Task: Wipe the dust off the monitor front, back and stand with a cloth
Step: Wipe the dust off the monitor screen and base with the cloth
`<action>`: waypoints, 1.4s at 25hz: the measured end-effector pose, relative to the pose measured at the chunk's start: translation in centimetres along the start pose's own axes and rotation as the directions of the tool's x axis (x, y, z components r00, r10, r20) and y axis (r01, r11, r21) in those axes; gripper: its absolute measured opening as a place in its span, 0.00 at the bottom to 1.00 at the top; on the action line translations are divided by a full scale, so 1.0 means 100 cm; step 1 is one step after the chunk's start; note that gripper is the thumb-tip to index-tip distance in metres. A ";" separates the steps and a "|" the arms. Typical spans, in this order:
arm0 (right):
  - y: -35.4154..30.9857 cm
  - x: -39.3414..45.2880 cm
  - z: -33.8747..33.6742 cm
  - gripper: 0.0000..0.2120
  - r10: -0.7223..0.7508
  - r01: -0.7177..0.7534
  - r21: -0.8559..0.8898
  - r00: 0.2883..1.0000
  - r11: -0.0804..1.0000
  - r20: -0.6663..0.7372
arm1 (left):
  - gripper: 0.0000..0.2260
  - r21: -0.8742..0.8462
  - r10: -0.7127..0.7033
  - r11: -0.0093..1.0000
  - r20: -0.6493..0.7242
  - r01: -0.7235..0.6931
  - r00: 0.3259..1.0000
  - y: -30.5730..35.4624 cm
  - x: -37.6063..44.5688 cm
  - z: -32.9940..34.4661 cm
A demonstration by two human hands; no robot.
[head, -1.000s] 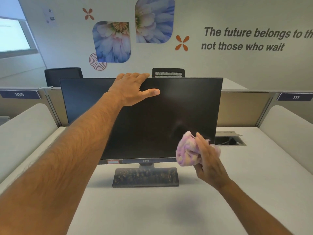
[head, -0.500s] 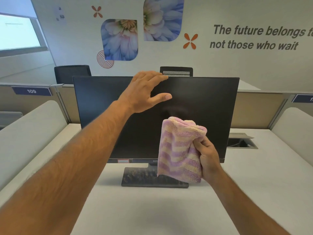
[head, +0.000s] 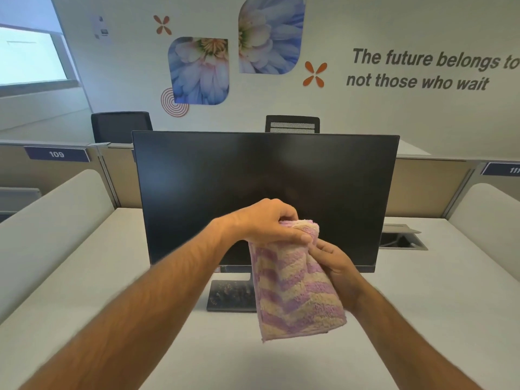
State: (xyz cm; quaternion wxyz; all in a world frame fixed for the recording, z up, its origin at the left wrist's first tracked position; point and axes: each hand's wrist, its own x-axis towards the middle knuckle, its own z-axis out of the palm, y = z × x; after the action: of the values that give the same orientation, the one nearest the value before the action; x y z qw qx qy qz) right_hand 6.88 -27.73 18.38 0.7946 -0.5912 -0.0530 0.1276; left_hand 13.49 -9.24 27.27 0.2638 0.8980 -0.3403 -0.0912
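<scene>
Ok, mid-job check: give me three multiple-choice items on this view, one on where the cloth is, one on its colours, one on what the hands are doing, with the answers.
1. Where is the cloth?
A. Draped over the monitor's top edge
B. Held up in front of the monitor, over its stand
C. Lying flat on the desk

2. What colours is the cloth?
A. Purple and cream stripes
B. Plain blue
C. Green and black checks

3. What are the hands doing?
A. Both rest on the desk
B. Only the right holds the cloth
C. The left hand and the right hand both grip the cloth

Answers:
1 B, it hangs from the hands, covering part of the screen's lower edge and the stand.
2 A, the wavy bands are purple and cream.
3 C, the left grips the top fold and the right the side.
</scene>
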 end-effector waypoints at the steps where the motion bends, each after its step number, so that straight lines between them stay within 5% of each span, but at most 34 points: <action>1: 0.000 -0.002 0.001 0.29 0.024 -0.024 0.038 1.000 0.999 -0.006 | 0.16 -0.017 -0.025 1.000 -0.035 0.025 0.999 -0.003 -0.003 0.003; 5: 0.014 -0.009 -0.010 0.16 0.014 0.048 0.277 0.976 0.960 -0.218 | 0.18 -0.381 -0.266 0.905 -0.157 0.190 0.951 -0.009 -0.018 0.020; 8: 0.021 -0.014 -0.011 0.32 -0.228 0.312 0.414 0.944 0.855 -0.240 | 0.19 -0.714 -0.473 0.626 -0.028 0.314 0.881 -0.001 -0.028 0.037; 11: 0.026 -0.014 0.015 0.41 -0.439 0.480 0.273 0.876 0.834 -0.201 | 0.24 -0.813 -0.526 0.435 0.119 0.386 0.842 0.008 -0.033 0.051; 13: 0.029 -0.013 0.026 0.43 -0.472 0.498 0.074 0.853 0.864 -0.225 | 0.25 -0.805 -0.535 0.424 0.147 0.415 0.832 0.013 -0.032 0.059; 16: 0.028 -0.013 0.038 0.38 -0.567 0.509 -0.250 0.744 0.824 -0.354 | 0.25 -0.656 -0.501 0.578 0.183 0.485 0.846 0.019 -0.031 0.069; 19: 0.013 -0.015 0.046 0.25 -0.679 0.542 -0.412 0.537 0.732 -0.500 | 0.25 -0.443 -0.482 0.744 0.163 0.501 0.861 0.018 -0.031 0.059; 22: -0.001 -0.013 0.013 0.23 -0.784 0.425 -0.659 0.360 0.621 -0.506 | 0.21 -0.064 -0.331 0.943 -0.317 0.328 0.889 0.005 -0.025 0.016; 24: 0.001 -0.009 -0.029 0.32 -0.861 0.205 -0.857 0.311 0.474 -0.402 | 0.17 0.156 -0.033 0.972 -0.646 0.174 0.762 -0.002 -0.022 -0.027; 26: 0.016 -0.008 -0.065 0.37 -0.913 -0.130 -0.961 0.303 0.244 -0.273 | 0.15 0.377 0.258 0.922 -0.774 0.094 0.578 -0.009 -0.017 -0.070; 27: 0.025 -0.009 -0.075 0.41 -0.915 -0.241 -0.956 0.323 0.166 -0.241 | 0.17 0.445 0.313 0.887 -0.775 0.122 0.548 -0.013 -0.014 -0.089; 31: 0.069 -0.005 -0.089 0.51 -0.832 -0.340 -0.932 0.475 0.127 -0.287 | 0.21 0.464 0.066 0.817 -0.665 0.343 0.744 -0.035 -0.002 -0.121; 35: 0.093 0.016 -0.066 0.47 -0.759 -0.437 -0.883 0.514 0.169 -0.400 | 0.16 0.464 0.083 0.840 -0.624 0.283 0.777 -0.047 0.000 -0.115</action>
State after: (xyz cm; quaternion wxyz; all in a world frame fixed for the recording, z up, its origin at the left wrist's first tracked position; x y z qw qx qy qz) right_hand 8.69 -30.93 7.41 0.1461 -0.9088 0.1854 -0.3442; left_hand 20.10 -1.50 34.45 0.0954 0.9309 -0.1952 0.2935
